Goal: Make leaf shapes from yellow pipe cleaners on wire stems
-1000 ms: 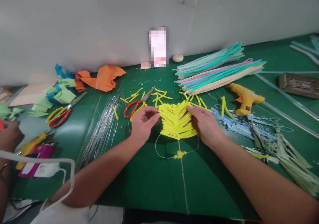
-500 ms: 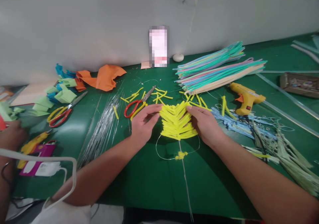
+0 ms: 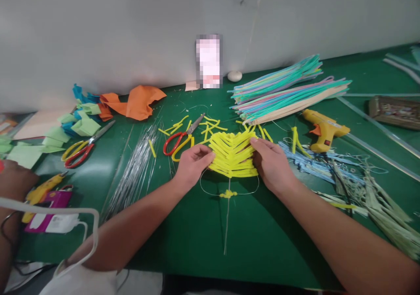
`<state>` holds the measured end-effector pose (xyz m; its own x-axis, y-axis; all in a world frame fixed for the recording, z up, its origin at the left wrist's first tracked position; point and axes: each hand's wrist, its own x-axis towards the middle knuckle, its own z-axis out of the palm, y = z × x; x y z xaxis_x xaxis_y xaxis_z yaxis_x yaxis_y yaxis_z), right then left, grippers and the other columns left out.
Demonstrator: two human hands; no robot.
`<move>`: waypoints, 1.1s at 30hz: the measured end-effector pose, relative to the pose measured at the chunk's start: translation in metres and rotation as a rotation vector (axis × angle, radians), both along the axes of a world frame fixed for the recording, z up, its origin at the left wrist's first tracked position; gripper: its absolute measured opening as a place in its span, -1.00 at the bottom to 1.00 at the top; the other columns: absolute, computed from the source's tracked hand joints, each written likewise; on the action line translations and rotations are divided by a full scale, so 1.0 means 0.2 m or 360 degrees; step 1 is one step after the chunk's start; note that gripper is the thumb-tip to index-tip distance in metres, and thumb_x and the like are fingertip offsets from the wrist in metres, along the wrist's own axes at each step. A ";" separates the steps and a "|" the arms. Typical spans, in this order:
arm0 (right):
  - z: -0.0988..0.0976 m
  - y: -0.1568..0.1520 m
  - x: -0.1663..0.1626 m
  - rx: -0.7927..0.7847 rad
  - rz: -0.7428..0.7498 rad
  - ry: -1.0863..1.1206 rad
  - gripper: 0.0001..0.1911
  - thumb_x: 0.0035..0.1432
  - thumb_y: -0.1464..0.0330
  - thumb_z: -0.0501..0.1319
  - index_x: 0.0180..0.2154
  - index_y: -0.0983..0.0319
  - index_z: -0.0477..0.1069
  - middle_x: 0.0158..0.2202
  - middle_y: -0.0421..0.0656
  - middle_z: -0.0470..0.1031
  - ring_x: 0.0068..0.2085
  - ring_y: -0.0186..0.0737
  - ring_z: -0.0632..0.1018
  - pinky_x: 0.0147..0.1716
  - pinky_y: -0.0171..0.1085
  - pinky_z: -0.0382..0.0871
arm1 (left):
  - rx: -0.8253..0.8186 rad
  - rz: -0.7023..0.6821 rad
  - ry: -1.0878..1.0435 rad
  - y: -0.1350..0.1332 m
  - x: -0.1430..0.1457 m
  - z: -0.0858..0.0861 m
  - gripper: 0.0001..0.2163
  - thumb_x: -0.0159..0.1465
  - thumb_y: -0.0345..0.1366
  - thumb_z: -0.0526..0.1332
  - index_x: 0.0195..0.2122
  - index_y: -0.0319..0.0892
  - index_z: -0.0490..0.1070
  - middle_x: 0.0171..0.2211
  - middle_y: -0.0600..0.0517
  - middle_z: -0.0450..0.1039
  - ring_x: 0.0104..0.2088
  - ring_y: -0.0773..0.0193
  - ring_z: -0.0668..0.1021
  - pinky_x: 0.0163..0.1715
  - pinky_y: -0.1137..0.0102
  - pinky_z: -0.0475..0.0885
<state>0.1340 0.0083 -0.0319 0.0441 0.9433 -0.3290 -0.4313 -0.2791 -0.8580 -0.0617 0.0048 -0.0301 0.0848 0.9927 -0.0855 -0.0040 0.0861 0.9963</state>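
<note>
We reach both forearms in over the green desk (image 3: 197, 238) from the near edge, angled toward each other. Our left hand (image 3: 193, 166) lies palm down with its fingers curled, its grip pinching the left edge of the yellow chenille leaf (image 3: 233, 155) between thumb and fingertips. Our right hand (image 3: 271, 164) mirrors it, fingers bent and its grip closed over the leaf's right edge, index finger up along the top strands; the thumb is hidden under the hand. The leaf sits flat on the desk between the two grips, touching both, just right of the red-handled scissors (image 3: 179, 140). A thin wire loop (image 3: 229, 193) hangs from the leaf's near side, with a small yellow knot on it, and a wire stem (image 3: 227, 225) runs from there toward us. A sheaf of silver wires (image 3: 134, 168) lies left of the scissors, and the yellow glue gun (image 3: 323, 129) well to their right.
</note>
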 end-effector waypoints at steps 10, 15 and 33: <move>0.00 0.00 0.02 0.0010 0.0240 -0.0072 -0.78 -0.07 0.17 0.37 -0.45 0.19 0.52 -0.38 -0.11 0.61 -0.34 -0.07 0.60 -0.49 -0.21 0.39 | -0.0111 0.0054 -0.0185 0.02 -0.01 -0.03 -0.79 0.04 -0.23 0.38 -0.49 -0.23 0.40 -0.62 0.16 0.36 -0.61 0.50 0.36 -0.58 0.56 0.28; 0.03 0.02 0.06 0.0087 0.0302 -0.0086 -0.63 0.07 0.07 0.27 -0.18 0.17 0.55 -0.29 -0.14 0.60 -0.30 -0.16 0.57 -0.34 -0.23 0.41 | -0.0350 -0.0181 -0.0253 0.02 -0.02 -0.01 -0.74 -0.01 -0.17 0.40 -0.49 -0.21 0.38 -0.65 0.14 0.35 -0.68 0.40 0.39 -0.70 0.47 0.34; 0.00 0.03 0.06 0.0337 0.0814 -0.1046 -0.73 -0.03 0.11 0.34 -0.35 0.15 0.63 -0.39 -0.20 0.62 -0.37 -0.22 0.54 -0.35 -0.24 0.37 | -0.0426 -0.0608 0.0209 0.00 0.03 0.08 -0.81 -0.01 -0.25 0.39 -0.48 -0.25 0.45 -0.61 0.12 0.38 -0.62 0.48 0.33 -0.60 0.52 0.22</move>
